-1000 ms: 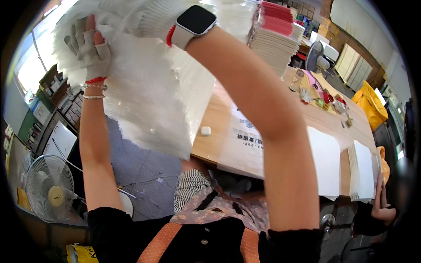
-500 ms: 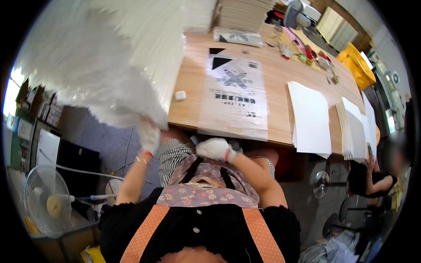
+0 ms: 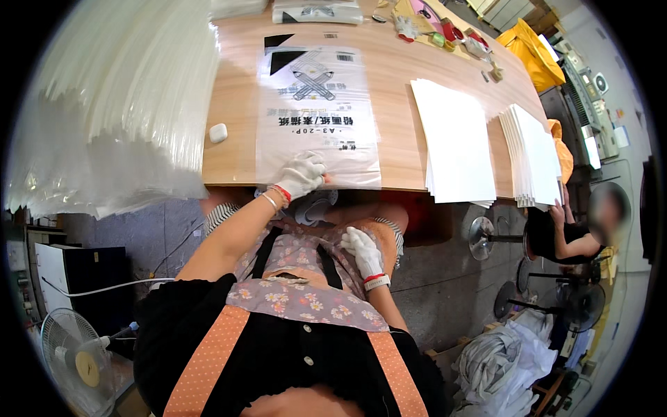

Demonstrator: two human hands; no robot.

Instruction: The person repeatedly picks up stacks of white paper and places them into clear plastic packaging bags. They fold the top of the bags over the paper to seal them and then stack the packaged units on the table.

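My left hand [image 3: 302, 174], in a white knitted glove, is at the table's near edge. Its fingers are bent and pressed at the near edge of a clear printed plastic bag [image 3: 361, 154], which lies flat with black corner triangles and crossed pencils on it. Over my lap, apart from the table, is my right hand [image 3: 361, 250], also gloved; its fingers are curled in and nothing shows in them. To the left, a thick pile of clear plastic bags [image 3: 132, 104] droops over the table edge.
A small white case [image 3: 218, 133] lies beside the printed bag. On the right are white paper sheets [image 3: 455, 139] and another paper stack [image 3: 531, 153], touched by a seated person [image 3: 577, 226]. Tape rolls [image 3: 451, 31] are farther back. A fan [image 3: 80, 361] stands at lower left.
My left hand has left the plastic bag pile and come to the printed bag's near edge. The lifted bags have dropped back down. My right hand has drawn back over my lap. The view has shifted.
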